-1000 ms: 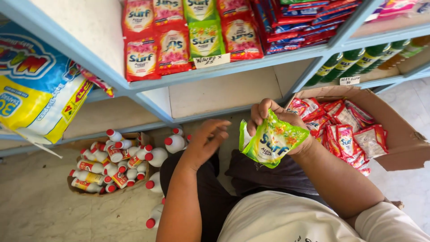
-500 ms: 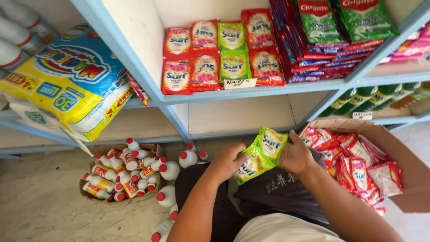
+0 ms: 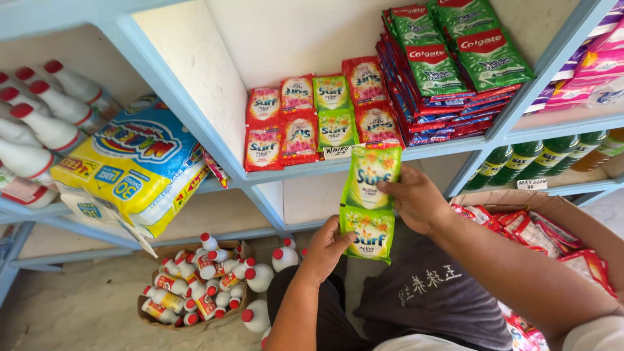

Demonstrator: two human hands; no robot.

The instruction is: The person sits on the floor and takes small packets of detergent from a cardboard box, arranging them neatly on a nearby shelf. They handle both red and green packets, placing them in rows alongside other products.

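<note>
Head view, looking down at a pale blue shelf unit [image 3: 195, 123]. Far left: white bottles with red caps [image 3: 45, 123] lying on the shelf, beside a big yellow-and-blue bag [image 3: 130, 169] overhanging the edge. Below on the floor, a shallow cardboard tray [image 3: 156, 315] packed with small white red-capped bottles [image 3: 201, 286], a few more loose just beside it. Centre shelf: red and green detergent sachets [image 3: 312, 120] standing in rows, a white price tag at the shelf lip. In front of that shelf, a strip of two green sachets [image 3: 369, 201] hanging upright, pinched at both ends: left hand [image 3: 328, 250] closed on the lower sachet's left edge, thumb on its face; right hand [image 3: 416, 198] clamped on the upper sachet's right edge. Further right on the shelf, stacked red and green toothpaste sachets [image 3: 448, 71]. Lower right, green bottles [image 3: 539, 159] on a lower shelf, and near the right forearm an open cardboard box [image 3: 552, 208] full of red sachets [image 3: 520, 224].
</note>
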